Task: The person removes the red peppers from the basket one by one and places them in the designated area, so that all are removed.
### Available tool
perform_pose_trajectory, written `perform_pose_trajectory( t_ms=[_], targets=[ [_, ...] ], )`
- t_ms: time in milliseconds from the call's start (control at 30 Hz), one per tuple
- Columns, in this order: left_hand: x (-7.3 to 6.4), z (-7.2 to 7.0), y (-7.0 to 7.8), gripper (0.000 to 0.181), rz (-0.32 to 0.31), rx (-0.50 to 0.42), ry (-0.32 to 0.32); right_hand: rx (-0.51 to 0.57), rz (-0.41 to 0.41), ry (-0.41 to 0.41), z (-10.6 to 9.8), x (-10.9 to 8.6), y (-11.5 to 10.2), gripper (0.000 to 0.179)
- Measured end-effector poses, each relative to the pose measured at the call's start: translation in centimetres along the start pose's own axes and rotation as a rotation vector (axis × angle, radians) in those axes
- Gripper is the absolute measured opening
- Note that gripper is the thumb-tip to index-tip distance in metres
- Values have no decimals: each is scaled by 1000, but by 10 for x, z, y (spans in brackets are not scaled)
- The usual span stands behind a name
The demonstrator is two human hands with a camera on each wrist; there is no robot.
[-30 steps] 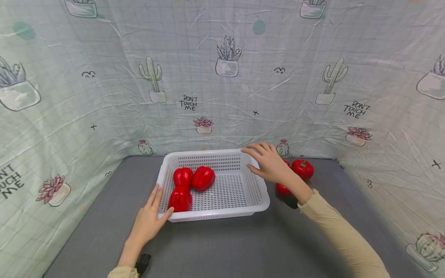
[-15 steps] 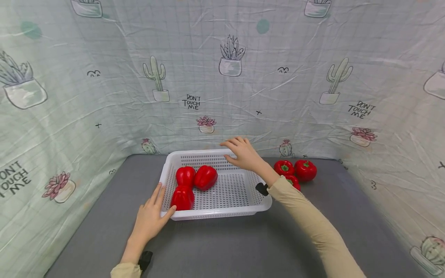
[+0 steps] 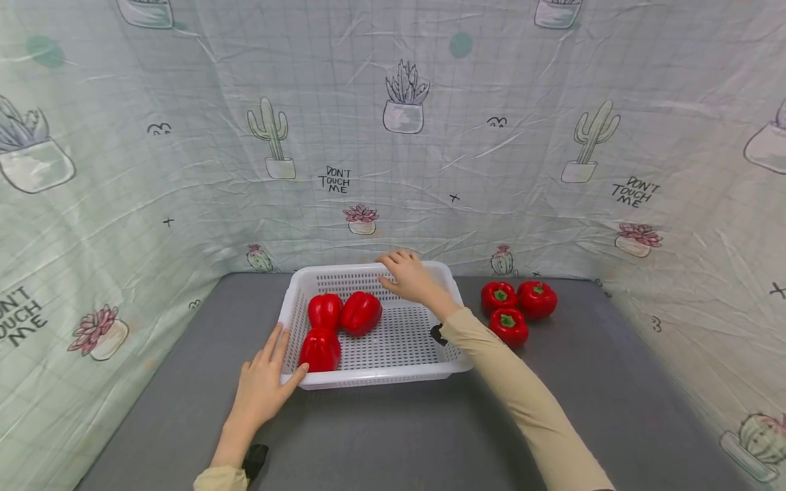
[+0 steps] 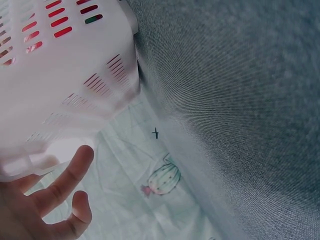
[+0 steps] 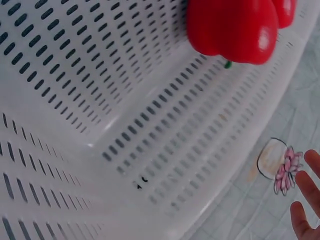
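Observation:
A white slotted plastic basket [image 3: 393,374] stands on the grey table, with red bell peppers [image 3: 361,314] grouped in its left part. My left hand [image 3: 260,392] touches the basket's near left corner, fingers along the left rim and thumb at the front rim. In the left wrist view its fingers [image 4: 70,177] are loosely extended beside the basket wall. My right hand [image 3: 408,278] is above the basket near its far rim, fingers spread and holding nothing. The right wrist view shows a few of its fingertips [image 5: 309,190] beyond the rim and a pepper [image 5: 232,30] inside.
To the right of the basket, three more red bell peppers [image 3: 508,327] with green stems stand close together on the grey table [image 3: 393,436]. Behind and at both sides hangs a pale cloth [image 3: 454,157] printed with cacti and potted plants.
My right hand has moved left from over the basket's right side to near the far rim's middle, uncovering the peppers on the right. The left hand stays at its corner.

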State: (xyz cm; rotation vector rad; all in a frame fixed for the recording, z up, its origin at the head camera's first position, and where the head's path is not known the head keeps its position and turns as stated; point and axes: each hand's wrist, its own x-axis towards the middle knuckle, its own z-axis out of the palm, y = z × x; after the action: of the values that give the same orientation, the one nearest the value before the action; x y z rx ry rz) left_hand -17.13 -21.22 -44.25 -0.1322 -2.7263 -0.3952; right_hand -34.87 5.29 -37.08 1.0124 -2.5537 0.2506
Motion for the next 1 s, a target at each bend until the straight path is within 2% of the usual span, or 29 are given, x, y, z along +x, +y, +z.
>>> perform_pose_trajectory(
  t_ms=[167, 333, 533, 600, 800, 1000],
  targets=[
    [0, 2, 0, 76, 6, -4, 19, -121, -73, -32, 17, 3, -7, 37],
    [-1, 4, 0, 76, 19, -10, 40, -177, -132, -115, 32, 4, -12, 39],
    [0, 5, 0, 76, 13, -11, 25, -219, -159, -295, 43, 3, -13, 58],
    [0, 6, 0, 76, 12, -11, 27, -208, -155, -333, 45, 3, -14, 64],
    [-1, 6, -1, 76, 2, -15, 24, -212, -169, -401, 50, 3, -17, 81],
    [-2, 5, -2, 74, 5, -30, 20, -315, -211, -443, 56, 2, -21, 88]
  ],
)
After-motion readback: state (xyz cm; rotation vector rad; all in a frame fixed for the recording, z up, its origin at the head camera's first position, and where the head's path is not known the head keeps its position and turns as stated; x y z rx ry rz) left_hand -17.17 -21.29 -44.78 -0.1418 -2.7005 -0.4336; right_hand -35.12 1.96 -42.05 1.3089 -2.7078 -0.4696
